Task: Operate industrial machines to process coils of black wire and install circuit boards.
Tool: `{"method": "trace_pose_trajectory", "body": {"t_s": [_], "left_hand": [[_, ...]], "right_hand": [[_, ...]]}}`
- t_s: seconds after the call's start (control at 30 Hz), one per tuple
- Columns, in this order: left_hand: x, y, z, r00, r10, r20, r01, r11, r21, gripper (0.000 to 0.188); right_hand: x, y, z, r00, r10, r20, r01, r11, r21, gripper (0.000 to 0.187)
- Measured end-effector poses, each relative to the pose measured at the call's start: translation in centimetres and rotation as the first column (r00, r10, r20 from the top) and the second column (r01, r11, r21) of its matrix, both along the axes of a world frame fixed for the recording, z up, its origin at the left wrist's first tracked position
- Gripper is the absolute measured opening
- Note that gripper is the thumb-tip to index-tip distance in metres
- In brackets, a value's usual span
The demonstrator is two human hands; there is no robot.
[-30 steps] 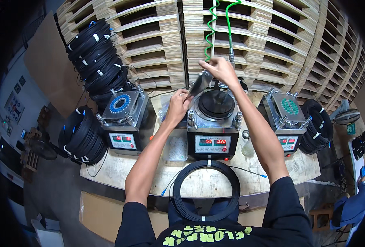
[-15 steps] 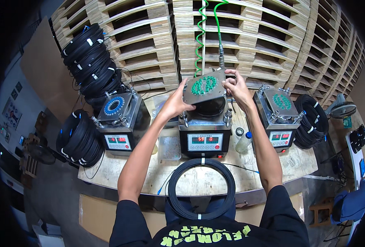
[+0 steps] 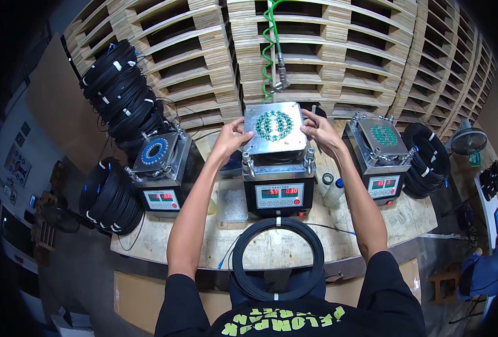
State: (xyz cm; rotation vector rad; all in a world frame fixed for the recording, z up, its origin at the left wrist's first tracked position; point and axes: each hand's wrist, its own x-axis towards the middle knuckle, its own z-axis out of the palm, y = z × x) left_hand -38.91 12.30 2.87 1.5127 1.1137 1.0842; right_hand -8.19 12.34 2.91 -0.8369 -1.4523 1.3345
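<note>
A square metal plate with rings of green connector holders point(image 3: 274, 144) lies nearly level over the middle polishing machine point(image 3: 278, 191). My left hand point(image 3: 231, 140) grips its left edge, thumb on top. On the opposite edge, my right hand point(image 3: 322, 132) pinches the plate near its far right corner. Clamp posts point(image 3: 248, 164) stand at the machine's front corners, below the plate. The round part under the plate is mostly hidden. A black cable coil point(image 3: 239, 255) with white ties rests at the table's front edge, against my body.
Similar machines stand left point(image 3: 158, 194) and right point(image 3: 381, 184), each with a plate clamped on. Black cable coils point(image 3: 108, 196) are stacked at the left. A clear tray point(image 3: 233, 205) and a blue-capped bottle point(image 3: 333, 194) flank the middle machine. A green air hose point(image 3: 273, 28) hangs behind.
The plate has gone from tilted to nearly level over the middle machine, with both hands still on it. The hose's metal nozzle now hangs free behind it, swung to the left.
</note>
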Motion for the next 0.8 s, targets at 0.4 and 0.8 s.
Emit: {"method": "trace_pose_trajectory", "body": {"t_s": [0.4,0.8], "left_hand": [[0.0,0.3,-2.0,0.999,-0.036,-0.021,0.034,0.996,-0.079,0.085],[-1.0,0.5,-2.2,0.990,-0.090,-0.105,0.079,0.992,-0.102,0.085]], "right_hand": [[1.0,0.4,-2.8,0.978,0.010,0.210,-0.011,1.000,0.001,0.079],[1.3,0.6,-3.1,0.959,0.021,0.281,-0.022,1.000,0.001,0.075]]}}
